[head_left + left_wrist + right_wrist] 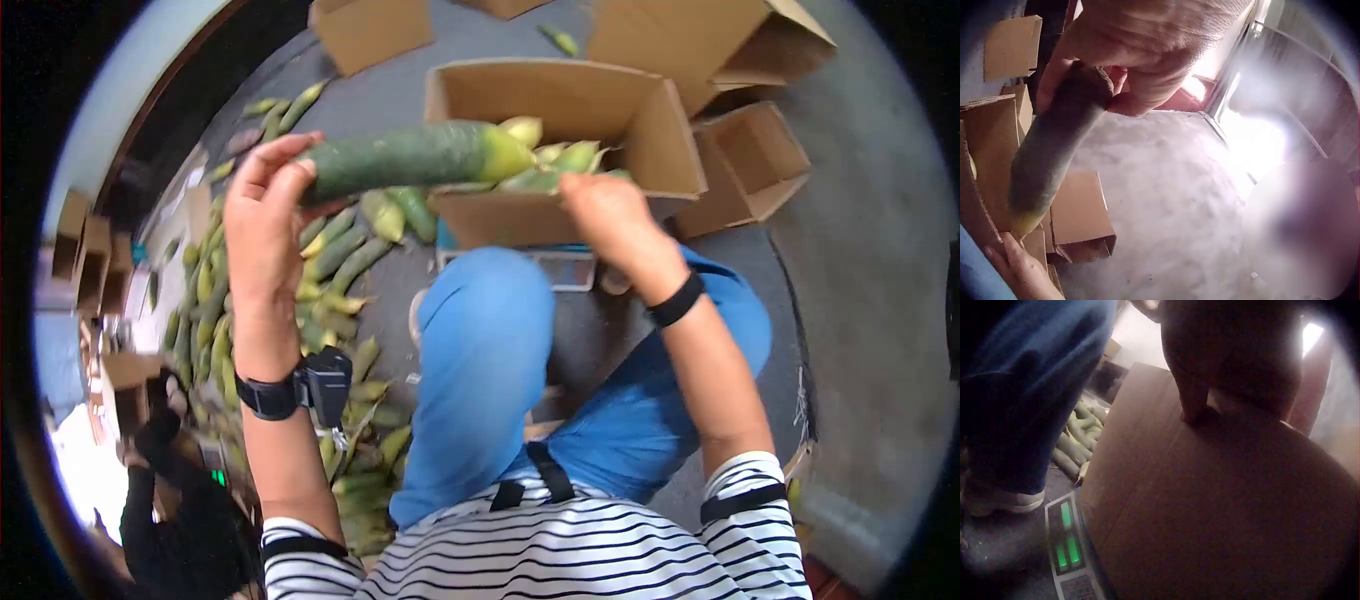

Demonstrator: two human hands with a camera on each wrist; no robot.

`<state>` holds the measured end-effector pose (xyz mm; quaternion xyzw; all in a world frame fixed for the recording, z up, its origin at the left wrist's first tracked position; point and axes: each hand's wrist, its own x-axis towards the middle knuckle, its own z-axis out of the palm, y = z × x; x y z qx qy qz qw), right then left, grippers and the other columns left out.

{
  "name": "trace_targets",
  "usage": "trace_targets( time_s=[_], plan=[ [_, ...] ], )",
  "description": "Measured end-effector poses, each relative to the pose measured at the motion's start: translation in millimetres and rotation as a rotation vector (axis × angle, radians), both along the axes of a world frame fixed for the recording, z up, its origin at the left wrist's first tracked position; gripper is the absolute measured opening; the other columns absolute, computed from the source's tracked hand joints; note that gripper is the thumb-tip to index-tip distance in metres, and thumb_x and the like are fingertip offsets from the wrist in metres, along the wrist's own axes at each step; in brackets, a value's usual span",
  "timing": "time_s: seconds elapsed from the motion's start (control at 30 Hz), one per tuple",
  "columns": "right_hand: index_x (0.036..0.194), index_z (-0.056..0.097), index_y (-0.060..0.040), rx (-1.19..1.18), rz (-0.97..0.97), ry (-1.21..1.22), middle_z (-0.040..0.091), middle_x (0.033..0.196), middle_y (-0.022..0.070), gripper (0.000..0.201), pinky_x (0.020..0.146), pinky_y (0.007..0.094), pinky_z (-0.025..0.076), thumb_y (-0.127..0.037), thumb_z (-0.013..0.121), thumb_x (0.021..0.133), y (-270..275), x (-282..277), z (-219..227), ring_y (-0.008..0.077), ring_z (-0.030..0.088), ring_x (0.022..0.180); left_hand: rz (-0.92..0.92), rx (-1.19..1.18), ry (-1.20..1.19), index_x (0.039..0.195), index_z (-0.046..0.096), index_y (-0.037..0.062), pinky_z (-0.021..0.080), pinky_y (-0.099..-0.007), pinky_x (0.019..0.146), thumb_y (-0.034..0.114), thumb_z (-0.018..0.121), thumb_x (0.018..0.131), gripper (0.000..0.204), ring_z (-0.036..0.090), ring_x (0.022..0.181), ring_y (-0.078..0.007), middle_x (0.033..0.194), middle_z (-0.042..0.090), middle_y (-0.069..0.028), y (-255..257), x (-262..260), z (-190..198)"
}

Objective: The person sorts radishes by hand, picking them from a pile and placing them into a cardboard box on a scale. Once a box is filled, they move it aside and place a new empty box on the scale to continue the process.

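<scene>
My left hand grips a thick dark-green cucumber by one end, thumb and fingers around it. The cucumber lies level over the near side of an open cardboard box, its yellow tip pointing right. In the left wrist view the cucumber hangs down from the fingers. My right hand holds the box's near rim, a digit pressed on the outer wall in the right wrist view. Several yellow-green cucumbers lie inside the box.
Beneath the box is a scale with a lit green display. A large cucumber pile covers the floor at left. Other cardboard boxes stand right and behind. Another person is at the lower left. My knees are near the box.
</scene>
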<state>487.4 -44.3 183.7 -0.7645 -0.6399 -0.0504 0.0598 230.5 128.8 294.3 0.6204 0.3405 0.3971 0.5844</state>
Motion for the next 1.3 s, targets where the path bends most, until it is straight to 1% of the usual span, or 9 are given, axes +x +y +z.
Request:
trace_targets(
  time_s=[0.2, 0.47, 0.5, 0.57, 0.67, 0.8, 0.87, 0.97, 1.3],
  plan=[
    [0.085, 0.051, -0.0033, -0.012, 0.053, 0.000, 0.062, 0.078, 0.0163, 0.008, 0.066, 0.0431, 0.049, -0.011, 0.052, 0.083, 2.2, 2.4, 1.2, 0.0329, 0.062, 0.078, 0.315, 0.056, 0.170, 0.106, 0.056, -0.0010, 0.057, -0.0343, 0.072, 0.009, 0.051, 0.086, 0.023, 0.057, 0.095, -0.0185, 0.110, 0.056, -0.0096, -6.9, -136.2, -7.3],
    [0.086, 0.047, -0.0023, -0.041, 0.035, 0.005, 0.060, 0.081, 0.0183, 0.015, 0.067, 0.0452, 0.047, -0.014, 0.057, 0.083, 4.4, 5.8, 0.6, 0.0364, 0.060, 0.080, 0.690, -0.362, 0.495, 0.103, 0.058, 0.0028, 0.051, -0.0254, 0.044, 0.013, 0.058, 0.081, 0.024, 0.058, 0.071, -0.0136, 0.091, 0.057, -0.0053, -29.3, -308.8, -161.9],
    [0.086, 0.047, -0.0023, -0.041, 0.053, -0.003, 0.060, 0.081, 0.0183, 0.015, 0.067, 0.0452, 0.047, -0.014, 0.057, 0.083, 4.1, 6.6, -0.8, 0.0364, 0.060, 0.080, 0.736, -0.433, 0.637, 0.105, 0.057, 0.0011, 0.054, -0.0330, 0.057, 0.015, 0.061, 0.079, 0.030, 0.059, 0.078, -0.0212, 0.094, 0.059, -0.0097, -31.3, -323.8, -177.2],
    [0.085, 0.047, -0.0027, -0.023, 0.041, 0.024, 0.060, 0.081, 0.0183, 0.016, 0.066, 0.0454, 0.047, -0.014, 0.057, 0.083, 4.5, 6.4, 0.0, 0.0369, 0.059, 0.079, 0.821, 0.131, 1.238, 0.109, 0.056, -0.0011, 0.049, -0.0395, 0.079, 0.021, 0.066, 0.077, 0.040, 0.057, 0.090, -0.0314, 0.099, 0.059, -0.0171, -17.4, -396.5, -253.0],
    [0.085, 0.046, -0.0028, -0.032, 0.034, 0.000, 0.060, 0.081, 0.0180, 0.016, 0.065, 0.0454, 0.047, -0.014, 0.057, 0.084, 3.6, 4.7, 4.6, 0.0375, 0.059, 0.078, 0.695, 0.247, 1.076, 0.112, 0.055, -0.0029, 0.040, -0.0409, 0.091, 0.027, 0.069, 0.075, 0.049, 0.052, 0.102, -0.0372, 0.106, 0.057, -0.0230, -29.1, -338.8, -203.1],
    [0.088, 0.046, -0.0025, -0.028, 0.028, 0.000, 0.060, 0.081, 0.0178, 0.017, 0.066, 0.0459, 0.047, -0.014, 0.057, 0.084, 4.6, 3.3, 5.7, 0.0380, 0.059, 0.078, 0.334, 0.206, 0.890, 0.116, 0.053, 0.0027, 0.040, -0.0366, 0.095, 0.028, 0.067, 0.080, 0.045, 0.051, 0.111, -0.0281, 0.118, 0.053, -0.0179, -68.0, -221.7, -151.0],
    [0.089, 0.046, -0.0025, -0.068, 0.012, 0.005, 0.060, 0.083, 0.0182, 0.017, 0.067, 0.0463, 0.047, -0.015, 0.057, 0.084, 5.0, 2.6, 7.3, 0.0382, 0.059, 0.079, 0.103, 0.319, 0.733, 0.120, 0.050, 0.0020, 0.035, -0.0385, 0.100, 0.028, 0.068, 0.079, 0.051, 0.045, 0.118, -0.0309, 0.124, 0.049, -0.0185, -87.3, -167.4, -122.4],
    [0.093, 0.047, -0.0026, -0.101, -0.012, 0.016, 0.061, 0.086, 0.0191, 0.017, 0.068, 0.0471, 0.046, -0.015, 0.057, 0.084, 4.5, 1.4, 7.2, 0.0388, 0.058, 0.082, 0.007, 0.529, 0.631, 0.133, 0.039, 0.0023, 0.030, -0.0424, 0.105, 0.028, 0.065, 0.081, 0.063, 0.037, 0.126, -0.0367, 0.135, 0.037, -0.0229, -110.5, -108.9, -81.0],
    [0.098, 0.048, -0.0027, -0.176, 0.010, 0.025, 0.060, 0.091, 0.0210, 0.021, 0.072, 0.0482, 0.045, -0.015, 0.057, 0.084, 9.9, 10.3, 13.7, 0.0404, 0.057, 0.088, -0.035, 0.494, 0.716, 0.141, 0.012, -0.0043, 0.024, -0.0458, 0.108, 0.054, 0.067, 0.073, 0.105, 0.026, 0.131, -0.0405, 0.141, 0.024, -0.0286, -131.6, -100.0, -60.0]
  ],
)
